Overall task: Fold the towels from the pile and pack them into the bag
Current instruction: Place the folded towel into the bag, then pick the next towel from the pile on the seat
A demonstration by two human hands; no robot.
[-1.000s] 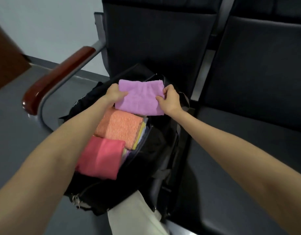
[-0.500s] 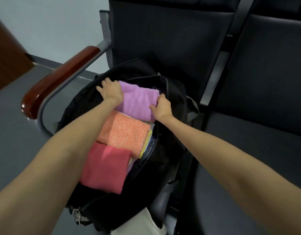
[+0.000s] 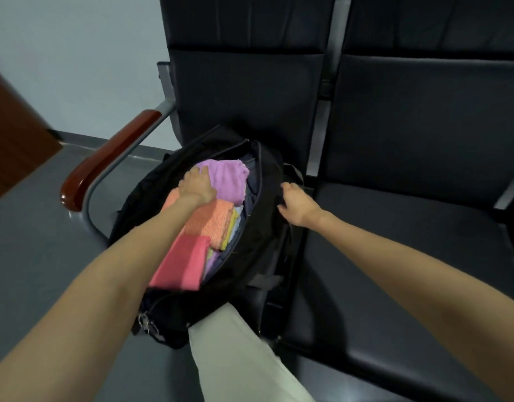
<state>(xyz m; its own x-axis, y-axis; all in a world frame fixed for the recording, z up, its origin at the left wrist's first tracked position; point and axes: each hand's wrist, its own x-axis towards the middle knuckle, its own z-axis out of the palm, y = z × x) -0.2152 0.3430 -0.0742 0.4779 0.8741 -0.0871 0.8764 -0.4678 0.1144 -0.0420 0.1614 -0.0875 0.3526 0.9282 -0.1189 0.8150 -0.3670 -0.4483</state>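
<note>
A black bag lies open on the left seat of a dark bench. Inside it, a folded purple towel sits at the far end, a folded orange towel in the middle and a folded pink-red towel nearest me, with yellow and pale edges showing beneath. My left hand presses down on the left part of the purple towel. My right hand grips the bag's right side, fingers curled on the black fabric.
A wooden armrest on a metal frame stands left of the bag. The bench's right seat is bare. My leg in pale trousers is below the bag. A brown wooden panel is at far left.
The purple towel went down into the far end of the bag. My right hand let go of it and moved right onto the bag's side. My left hand stayed on the towel.
</note>
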